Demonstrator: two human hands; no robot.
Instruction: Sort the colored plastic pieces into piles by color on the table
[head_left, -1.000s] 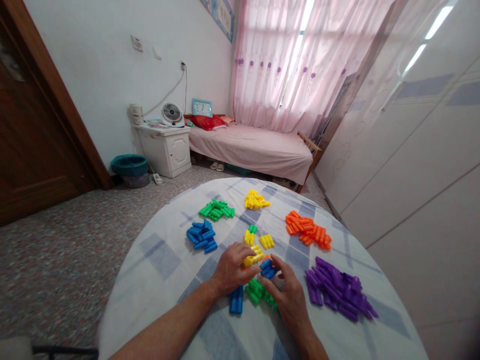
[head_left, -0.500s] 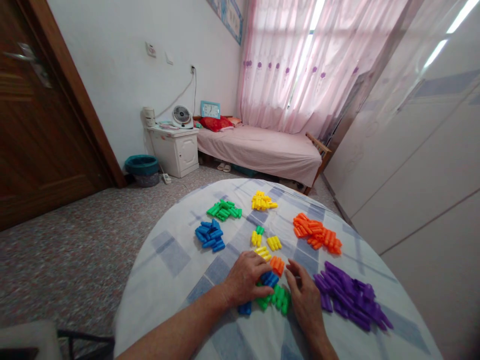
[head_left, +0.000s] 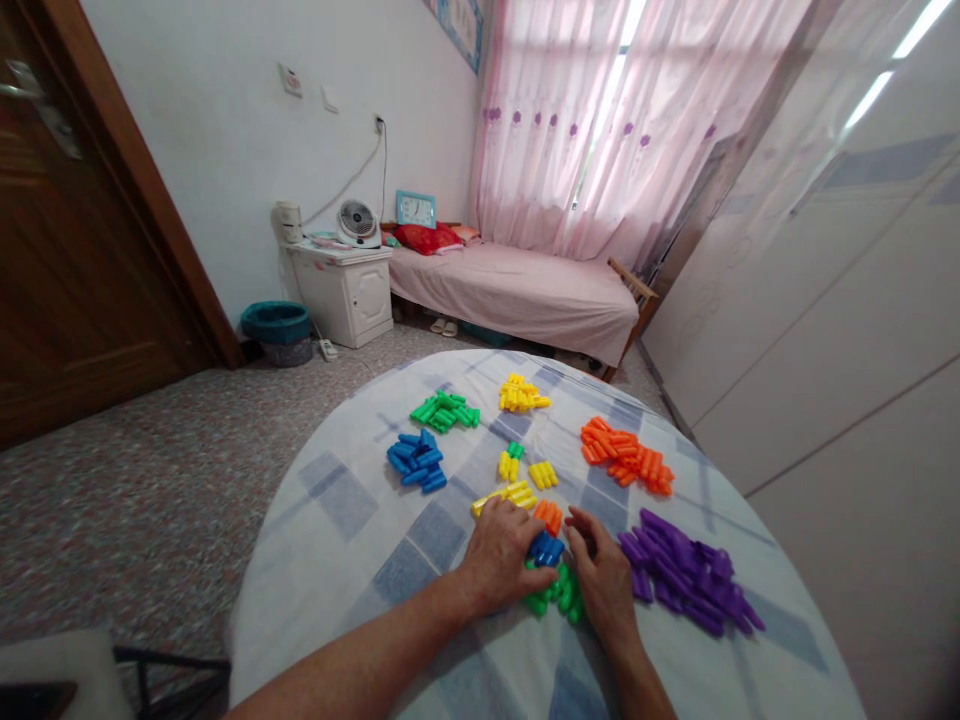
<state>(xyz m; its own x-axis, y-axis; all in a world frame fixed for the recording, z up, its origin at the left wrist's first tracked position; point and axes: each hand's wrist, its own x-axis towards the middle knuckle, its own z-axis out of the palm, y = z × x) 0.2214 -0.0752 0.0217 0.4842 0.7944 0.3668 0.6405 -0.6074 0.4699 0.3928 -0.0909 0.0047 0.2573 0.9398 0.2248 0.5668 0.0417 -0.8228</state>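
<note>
My left hand (head_left: 499, 558) lies low over the table, thumb and forefinger apart around a small set of blue bullet-shaped plastic pieces (head_left: 547, 549). Its palm hides whatever is beneath it. Opposite it, my right hand (head_left: 606, 575) rests with loosely bent, parted fingers beside the green pieces (head_left: 561, 592), nothing visible in its grasp. Just beyond the fingertips sit orange pieces (head_left: 548, 516). Yellow pieces (head_left: 516, 494) lie by the left knuckles. Farther off are a yellow trio (head_left: 543, 475) and a small yellow group (head_left: 508, 467) touching green ones (head_left: 516, 450).
Piles of blue (head_left: 417, 461), green (head_left: 445, 411), yellow (head_left: 523, 394), orange (head_left: 627, 456) and purple (head_left: 688, 573) pieces ring the round cloth-covered table (head_left: 315, 560). Behind stand a bed (head_left: 517, 285), a white cabinet (head_left: 341, 295) and a bin (head_left: 276, 325).
My left hand has shifted slightly right, and the blue piece beside its wrist is now hidden. More yellow pieces show by its knuckles. The camera view has moved a little.
</note>
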